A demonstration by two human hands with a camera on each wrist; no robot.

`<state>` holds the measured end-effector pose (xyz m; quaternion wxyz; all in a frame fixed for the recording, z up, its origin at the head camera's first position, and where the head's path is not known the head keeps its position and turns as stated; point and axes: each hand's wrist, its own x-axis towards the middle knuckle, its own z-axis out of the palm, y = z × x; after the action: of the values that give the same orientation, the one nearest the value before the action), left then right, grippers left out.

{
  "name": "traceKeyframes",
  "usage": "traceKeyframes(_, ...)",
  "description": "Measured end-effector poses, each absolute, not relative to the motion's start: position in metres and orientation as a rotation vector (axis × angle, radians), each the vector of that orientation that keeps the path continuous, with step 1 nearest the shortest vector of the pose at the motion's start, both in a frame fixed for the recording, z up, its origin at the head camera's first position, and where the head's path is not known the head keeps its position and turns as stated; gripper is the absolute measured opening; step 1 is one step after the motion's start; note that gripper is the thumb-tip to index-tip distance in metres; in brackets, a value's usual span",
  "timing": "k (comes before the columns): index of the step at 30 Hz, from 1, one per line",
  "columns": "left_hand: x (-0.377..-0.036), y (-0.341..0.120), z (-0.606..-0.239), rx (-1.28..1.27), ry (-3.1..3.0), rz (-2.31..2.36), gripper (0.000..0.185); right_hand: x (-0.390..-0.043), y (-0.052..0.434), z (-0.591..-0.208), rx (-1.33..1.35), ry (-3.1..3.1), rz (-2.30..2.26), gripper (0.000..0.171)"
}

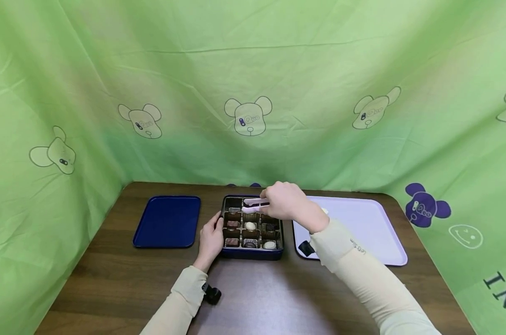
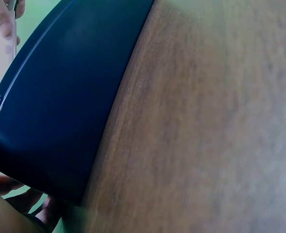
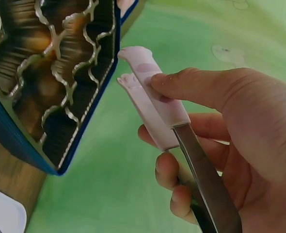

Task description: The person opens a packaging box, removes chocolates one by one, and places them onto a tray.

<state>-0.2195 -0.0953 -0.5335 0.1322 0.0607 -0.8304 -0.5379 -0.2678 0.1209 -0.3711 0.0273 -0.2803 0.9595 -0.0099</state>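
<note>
Near side first: wood table (image 1: 244, 298), navy box (image 1: 253, 254) standing on it, chocolates (image 1: 269, 245) in its compartments. Box looks stiff and light, probably slides if nudged; hold by a side wall. Chocolates should be light, firm, easy to chip. Rounded white ones likely slippery: take low on both flanks, light squeeze. Blocky brown ones should sit better across flat sides. Insert walls leave little room for tips.

Left hand (image 1: 210, 241) lies along the box's left wall, fingers loosely bent against it, not wrapped round.

Right hand (image 1: 284, 201) pinches the tongs (image 3: 173, 115), thumb on one pink end, fingers on the other side. Tips over the back row, narrow gap, nothing between them in the right wrist view. Metal arms look springy; hold nearer the pink ends for control.

Flanking: navy lid (image 1: 169, 221) well left, pale tray (image 1: 378, 218) just right. Pale bit by the right wrist: mostly hidden, can't identify. Green curtain (image 1: 253, 70) behind.
</note>
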Motion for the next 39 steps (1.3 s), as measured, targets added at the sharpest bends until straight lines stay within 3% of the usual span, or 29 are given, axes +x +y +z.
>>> traceKeyframes(7, -0.22, -0.096, -0.534, 0.19, -2.403, -1.56, 0.036, -0.266, 0.107, -0.379, -0.916, 2.939, -0.014, 0.032)
traceKeyframes(14, -0.22, -0.096, -0.534, 0.186, -2.403, -1.559, 0.036, -0.263, 0.092, -0.391, -0.973, 2.933, 0.022, 0.016)
traceKeyframes(21, -0.219, -0.096, -0.534, 0.188, -2.399, -1.573, 0.036, -0.261, 0.081, -0.4, -1.016, 2.967, 0.152, 0.029)
traceKeyframes(39, -0.219, -0.094, -0.533, 0.193, -2.405, -1.56, 0.037, -0.259, 0.056, -0.408, -1.045, 3.008, 0.344, 0.015)
